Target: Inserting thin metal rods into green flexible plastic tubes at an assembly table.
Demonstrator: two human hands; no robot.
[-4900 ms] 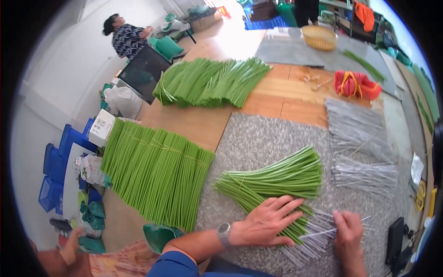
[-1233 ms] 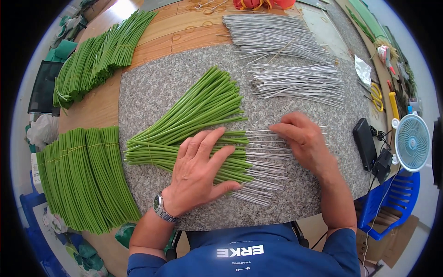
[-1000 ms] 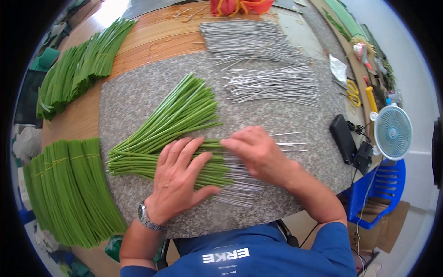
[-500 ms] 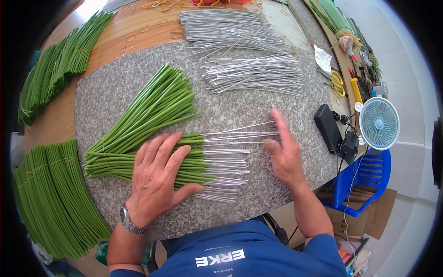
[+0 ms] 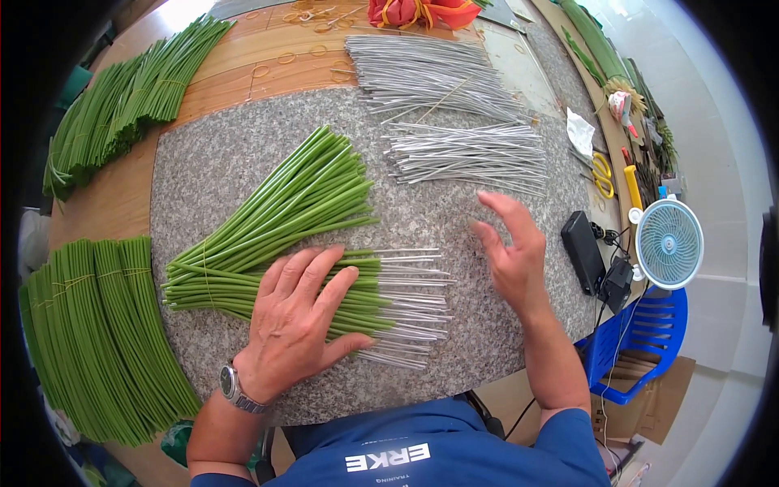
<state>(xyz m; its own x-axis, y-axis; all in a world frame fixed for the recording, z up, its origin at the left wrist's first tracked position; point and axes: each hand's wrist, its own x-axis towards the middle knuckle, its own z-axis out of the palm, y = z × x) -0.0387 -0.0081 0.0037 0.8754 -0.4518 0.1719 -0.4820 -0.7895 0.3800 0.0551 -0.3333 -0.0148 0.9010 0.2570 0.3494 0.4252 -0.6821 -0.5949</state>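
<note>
My left hand (image 5: 292,325) lies flat, fingers spread, across the lower part of a fanned bundle of green plastic stems (image 5: 296,195). A thin band loops round the bundle's left end. From the right ends of the stems under that hand, silvery wires (image 5: 418,312) stick out to roughly even lengths. The stems fanned out above show no wires. Just right of the wire ends, my right hand (image 5: 518,260) hovers over the grey stone slab (image 5: 487,357) with thumb and forefinger apart, holding nothing. Beyond it lies a small pile of loose wires (image 5: 466,154).
A larger wire pile (image 5: 430,77) lies farther back. Tied green stem bundles stand at the near left (image 5: 97,341) and far left (image 5: 134,105). Along the right are yellow-handled scissors (image 5: 601,174), a black power brick (image 5: 583,252), a small fan (image 5: 669,243) and a blue chair (image 5: 649,333).
The longer wires by my right hand now stick out only about as far as the others. My right hand has come away from them. The view has shifted slightly.
</note>
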